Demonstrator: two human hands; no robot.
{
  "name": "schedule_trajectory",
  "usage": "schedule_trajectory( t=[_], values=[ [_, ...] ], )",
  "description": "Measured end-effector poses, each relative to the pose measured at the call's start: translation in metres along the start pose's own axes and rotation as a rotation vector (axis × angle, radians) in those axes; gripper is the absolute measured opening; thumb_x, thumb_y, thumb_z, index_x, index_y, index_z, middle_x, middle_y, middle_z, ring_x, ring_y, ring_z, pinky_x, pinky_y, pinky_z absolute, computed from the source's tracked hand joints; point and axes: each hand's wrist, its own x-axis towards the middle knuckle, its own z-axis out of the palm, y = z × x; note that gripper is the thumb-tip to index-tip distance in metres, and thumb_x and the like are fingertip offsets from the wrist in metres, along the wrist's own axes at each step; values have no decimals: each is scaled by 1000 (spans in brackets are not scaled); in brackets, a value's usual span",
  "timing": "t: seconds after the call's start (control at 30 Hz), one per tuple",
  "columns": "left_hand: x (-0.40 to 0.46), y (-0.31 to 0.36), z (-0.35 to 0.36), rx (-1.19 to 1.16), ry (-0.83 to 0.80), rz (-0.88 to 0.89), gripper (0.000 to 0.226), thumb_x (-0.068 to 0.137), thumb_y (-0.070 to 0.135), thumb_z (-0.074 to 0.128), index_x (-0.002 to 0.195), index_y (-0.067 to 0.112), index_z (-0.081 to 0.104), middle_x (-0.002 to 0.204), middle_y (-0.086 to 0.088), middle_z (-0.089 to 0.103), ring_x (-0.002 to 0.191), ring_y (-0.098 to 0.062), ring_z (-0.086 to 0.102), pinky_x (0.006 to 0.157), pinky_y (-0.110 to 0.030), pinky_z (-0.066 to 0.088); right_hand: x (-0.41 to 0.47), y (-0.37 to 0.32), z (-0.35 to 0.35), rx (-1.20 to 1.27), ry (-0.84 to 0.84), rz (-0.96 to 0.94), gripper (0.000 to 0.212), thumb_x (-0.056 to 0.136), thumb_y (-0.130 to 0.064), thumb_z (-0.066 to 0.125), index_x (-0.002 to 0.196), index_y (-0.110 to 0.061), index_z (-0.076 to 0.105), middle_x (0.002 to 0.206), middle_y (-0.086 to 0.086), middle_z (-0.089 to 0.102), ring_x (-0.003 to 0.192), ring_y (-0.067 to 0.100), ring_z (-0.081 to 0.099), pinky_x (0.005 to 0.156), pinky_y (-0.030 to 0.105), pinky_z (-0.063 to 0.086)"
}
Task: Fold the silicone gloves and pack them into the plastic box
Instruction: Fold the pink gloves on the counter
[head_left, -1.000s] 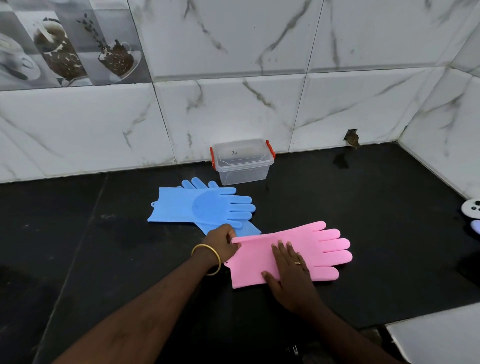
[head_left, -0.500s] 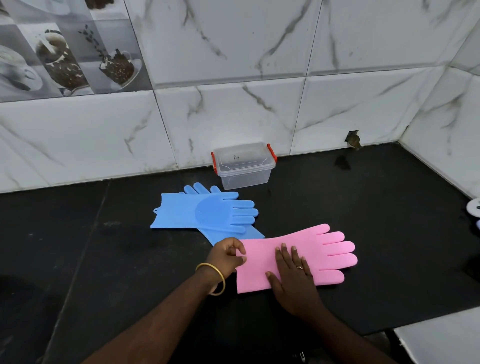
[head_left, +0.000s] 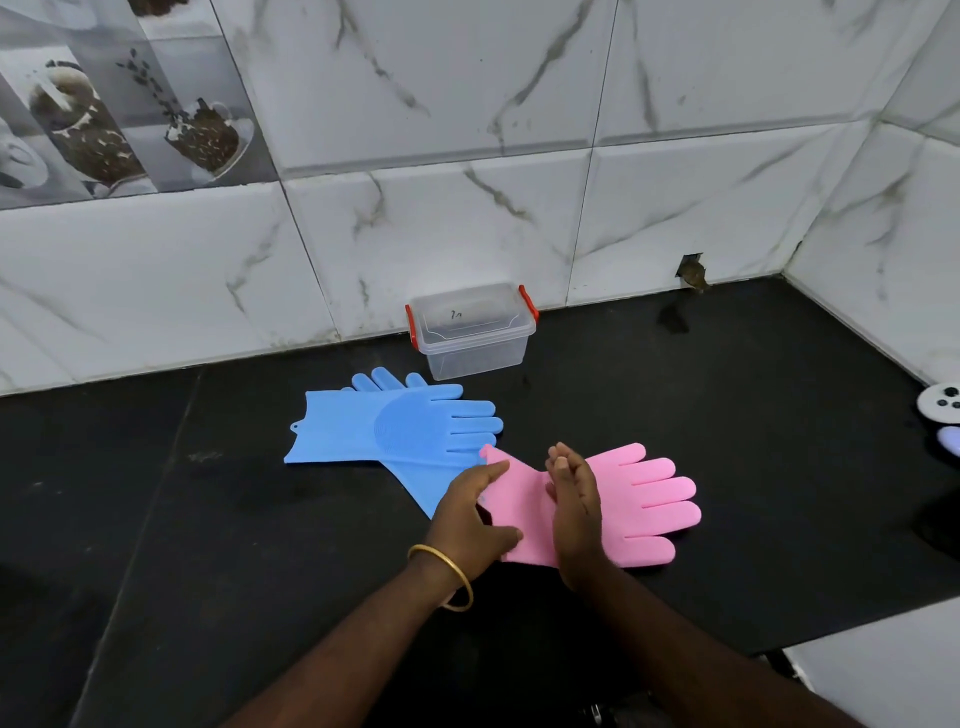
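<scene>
A pink silicone glove (head_left: 639, 499) lies on the black counter (head_left: 727, 415), fingers pointing right. My left hand (head_left: 470, 519) holds its cuff end, raised off the counter and bending toward the fingers. My right hand (head_left: 574, 512) stands on edge across the glove's middle with straight fingers, pressing along the bend. Two blue gloves (head_left: 395, 428) lie crossed just left and behind. The clear plastic box (head_left: 472, 332) with red latches stands closed against the back wall.
White marble wall tiles rise behind the counter and on the right. A white round object (head_left: 941, 402) and a lilac item (head_left: 950, 439) sit at the right edge. A white surface (head_left: 883, 670) borders the counter at the lower right.
My left hand has lifted the pink glove's cuff and swung it up toward the fingers. My right hand turned from lying flat on the glove to standing on edge across it.
</scene>
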Motion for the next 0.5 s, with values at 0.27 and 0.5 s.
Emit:
schedule_trajectory(
  t=[0.27,0.5],
  values=[
    [11,67,47,142,-7,177,76,76,25,77,143,24,40,144,3,41,117,-8,46,93,-16,38,21,-18,-35,468,-86,389,35,99,-36,47,123,-17,66,122,7,70,112,23,67,98,43,52],
    [34,104,100,158,-170,173,51,76,22,74,122,23,52,128,-1,43,96,-5,47,83,-16,44,46,-45,-92,547,-210,478,52,100,-50,42,110,-9,72,109,16,73,97,26,72,74,37,59]
  ],
)
